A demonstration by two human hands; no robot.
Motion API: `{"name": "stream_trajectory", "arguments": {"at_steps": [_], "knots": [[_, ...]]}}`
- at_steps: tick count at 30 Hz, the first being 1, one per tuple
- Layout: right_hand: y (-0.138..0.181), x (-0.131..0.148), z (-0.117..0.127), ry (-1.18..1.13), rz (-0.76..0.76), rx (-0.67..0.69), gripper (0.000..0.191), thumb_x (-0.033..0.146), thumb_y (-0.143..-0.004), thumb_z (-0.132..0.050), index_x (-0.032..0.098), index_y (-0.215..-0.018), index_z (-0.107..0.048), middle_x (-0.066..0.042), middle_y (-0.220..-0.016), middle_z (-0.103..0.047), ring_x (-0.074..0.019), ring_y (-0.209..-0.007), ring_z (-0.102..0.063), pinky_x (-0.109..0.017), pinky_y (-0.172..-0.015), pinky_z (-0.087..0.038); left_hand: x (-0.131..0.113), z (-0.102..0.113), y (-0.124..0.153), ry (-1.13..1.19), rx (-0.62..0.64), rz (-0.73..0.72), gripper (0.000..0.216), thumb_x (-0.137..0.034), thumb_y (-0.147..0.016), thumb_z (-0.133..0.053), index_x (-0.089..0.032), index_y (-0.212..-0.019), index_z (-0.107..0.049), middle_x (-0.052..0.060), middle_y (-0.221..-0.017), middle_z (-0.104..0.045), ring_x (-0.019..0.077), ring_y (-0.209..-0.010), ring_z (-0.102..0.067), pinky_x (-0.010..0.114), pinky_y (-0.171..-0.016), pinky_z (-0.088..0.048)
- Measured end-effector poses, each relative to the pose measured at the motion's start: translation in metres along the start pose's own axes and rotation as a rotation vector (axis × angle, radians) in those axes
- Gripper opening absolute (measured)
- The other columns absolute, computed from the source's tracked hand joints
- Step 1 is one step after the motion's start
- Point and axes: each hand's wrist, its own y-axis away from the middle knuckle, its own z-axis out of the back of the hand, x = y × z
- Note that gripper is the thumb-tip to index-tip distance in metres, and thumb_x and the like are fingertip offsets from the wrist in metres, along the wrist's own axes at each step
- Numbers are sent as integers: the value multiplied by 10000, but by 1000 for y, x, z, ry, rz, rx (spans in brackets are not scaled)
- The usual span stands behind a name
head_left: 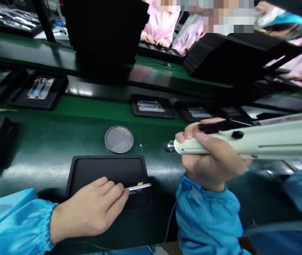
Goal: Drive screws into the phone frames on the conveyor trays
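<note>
Pale-green electric screwdriver [280,138] held by right hand [211,152]; left hand [95,205] pinches tilted phone housing [141,187], black tray [87,173] beneath: keep tip [170,146] clear.

The left hand [92,205] pinches a thin silver device [143,186] over a black tray [103,170] on the green desk [39,136]. The right hand [211,156] grips a pale driver [273,140], its tip [168,146] pointing left. Beyond the tray sits a round dish [117,141], tiny bits [141,145] just beside it.

L slv [12,223] & R slv [206,219] both bright blue, loose, wrinkled, w/ gathered cuffs [47,225].
</note>
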Motion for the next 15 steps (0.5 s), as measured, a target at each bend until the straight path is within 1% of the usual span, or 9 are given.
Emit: {"name": "stream_trajectory", "arguments": {"at_steps": [3,7,11,15], "knots": [[3,4,-2,-7,17,4,174,156,-541,-646,190,-707,-611,19,-671,-506,-126,-532,-510,-291,-454,-382,0,1,-1,60,25,19,305,-37,-947,-413,-1,-1174,-613,164,-970,-669,229,-809,-614,365,-687,-532],[4,5,-2,-20,66,49,135,153,-571,-644,201,-693,-610,11,-663,-514,-127,-541,-508,-302,-459,-399,-3,4,-2,113,88,30,327,-53,-960,-405,19,-1223,-585,161,-918,-653,232,-779,-593,371,-650,-532],[5,3,-1,-40,81,64,143,154,-576,-631,205,-709,-614,22,-630,-503,-127,-535,-506,-297,-455,-404,-6,6,-4,94,97,6,313,-52,-956,-407,26,-1195,-593,157,-899,-643,232,-769,-585,370,-646,-532],[5,1,-1,-67,139,83,139,116,-604,-624,199,-715,-626,9,-670,-521,-134,-531,-521,-306,-453,-409,-7,8,-5,49,115,-21,321,-59,-961,-395,24,-1211,-579,146,-891,-642,225,-746,-579,365,-632,-527]]}}
